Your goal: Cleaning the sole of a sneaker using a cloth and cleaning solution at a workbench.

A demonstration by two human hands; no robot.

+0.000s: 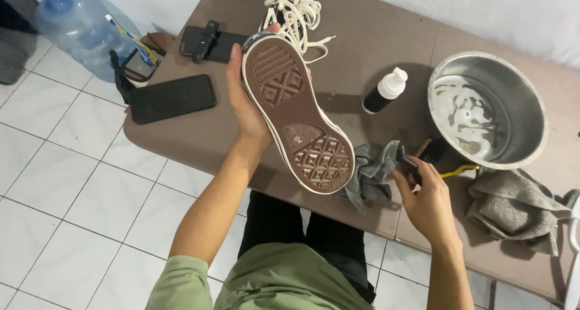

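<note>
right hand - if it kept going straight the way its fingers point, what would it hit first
Probably the dark brush its fingers already touch, then the steel bowl just beyond. The right hand points up and slightly right; depth is unclear.

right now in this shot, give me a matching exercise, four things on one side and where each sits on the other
Things:
1. sneaker
2. metal bowl
3. black phone
4. pump bottle

Places:
A. table's left end
B. left hand, sole up
C. far right, holding water
D. upright between shoe and bowl

Pairs: 1-B, 2-C, 3-A, 4-D
</note>
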